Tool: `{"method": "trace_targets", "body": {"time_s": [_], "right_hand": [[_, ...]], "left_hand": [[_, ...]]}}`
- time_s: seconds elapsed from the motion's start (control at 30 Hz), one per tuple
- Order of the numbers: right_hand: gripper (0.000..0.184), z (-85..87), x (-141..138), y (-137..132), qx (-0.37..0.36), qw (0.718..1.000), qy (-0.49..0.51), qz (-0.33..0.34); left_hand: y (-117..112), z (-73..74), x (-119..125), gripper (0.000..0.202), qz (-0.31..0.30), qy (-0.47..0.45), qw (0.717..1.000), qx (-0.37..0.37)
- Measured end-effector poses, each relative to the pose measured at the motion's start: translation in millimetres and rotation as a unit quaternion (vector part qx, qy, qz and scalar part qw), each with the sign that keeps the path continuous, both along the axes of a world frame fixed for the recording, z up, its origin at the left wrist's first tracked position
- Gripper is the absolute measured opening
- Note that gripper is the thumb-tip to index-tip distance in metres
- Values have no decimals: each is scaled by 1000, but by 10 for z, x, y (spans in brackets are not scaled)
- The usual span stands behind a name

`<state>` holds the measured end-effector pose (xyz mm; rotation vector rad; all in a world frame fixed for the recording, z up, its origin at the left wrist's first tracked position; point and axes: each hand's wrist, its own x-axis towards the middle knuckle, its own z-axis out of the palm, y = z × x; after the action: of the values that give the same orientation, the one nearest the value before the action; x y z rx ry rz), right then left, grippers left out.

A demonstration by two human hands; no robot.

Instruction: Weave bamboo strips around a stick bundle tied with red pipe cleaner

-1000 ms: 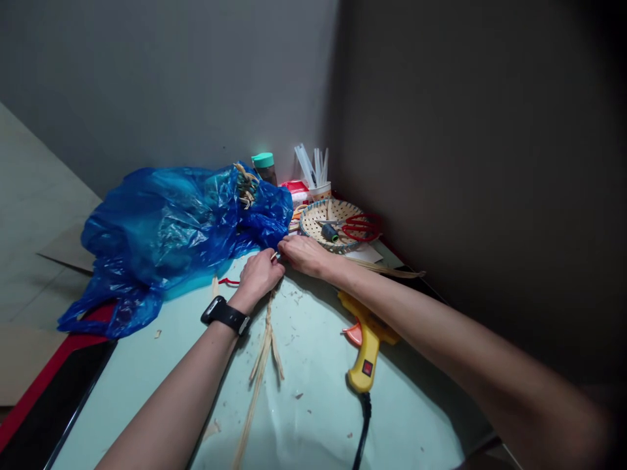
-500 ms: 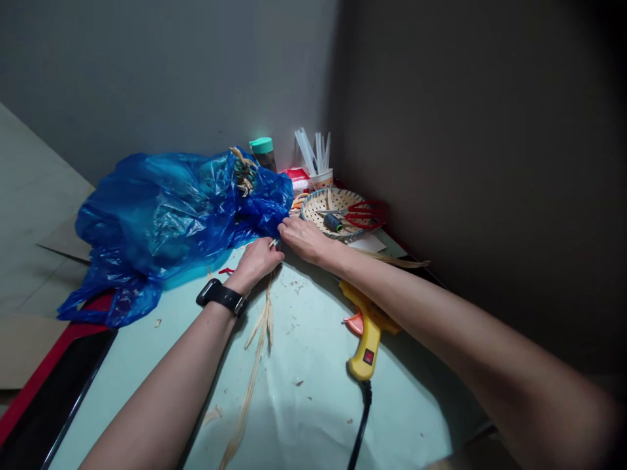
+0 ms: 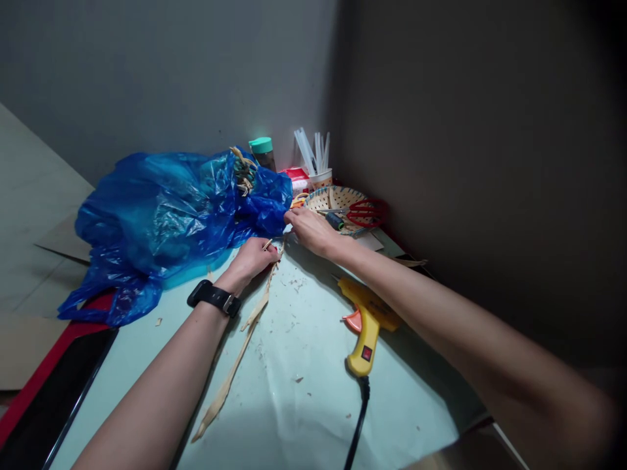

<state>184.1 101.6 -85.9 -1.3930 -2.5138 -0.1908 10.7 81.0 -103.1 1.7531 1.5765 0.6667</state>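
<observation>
Left hand (image 3: 255, 258) pinching straw strip (image 3: 230, 378), tail lying along table (image 3: 313, 418). Right hand (image 3: 311, 228) curling near; cannot tell grip. Blue bag (image 3: 166, 209) crowding left, basket (image 3: 337, 192) with scissors (image 3: 368, 213) sitting beyond right hand, 1 glue gun (image 3: 366, 329) lying right of strip.

A black watch (image 3: 209, 296) circles the left wrist (image 3: 232, 282): a dark, rounded case (image 3: 197, 293), a broad, smooth black strap (image 3: 216, 297) and a small silvery buckle (image 3: 228, 303). The left hand (image 3: 251, 260) and right hand (image 3: 313, 232) are bare, as are the forearms (image 3: 151, 378), which taper toward the wrists.
</observation>
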Motion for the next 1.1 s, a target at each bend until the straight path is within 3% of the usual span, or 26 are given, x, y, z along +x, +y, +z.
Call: {"method": "trace_targets", "body": {"time_s": [0.07, 0.2, 0.4, 0.57, 0.67, 0.87, 1.1], "right_hand": [[27, 83, 46, -107, -11, 999, 43, -15], [25, 163, 76, -290, -130, 985, 113, -24], [20, 55, -113, -329, -214, 970, 118, -13], [31, -57, -285, -341, -215, 968, 127, -18], [26, -90, -337, -352, -209, 971, 112, -10], [24, -96, -341, -307, -198, 977, 82, 12], [24, -121, -293, -245, -161, 984, 58, 54]], "left_hand": [[-14, 12, -34, 9, -14, -24, 1000, -14], [-39, 9, -85, 13, -43, -63, 997, -26], [-84, -73, -83, 17, -38, -89, 995, -3], [-82, -108, -98, 29, -5, -81, 997, 0], [-69, -95, -132, 31, -9, -63, 998, -8], [-125, 29, -137, 9, -57, 23, 998, 4], [-193, 97, -151, 17, -115, 100, 987, 41]]}}
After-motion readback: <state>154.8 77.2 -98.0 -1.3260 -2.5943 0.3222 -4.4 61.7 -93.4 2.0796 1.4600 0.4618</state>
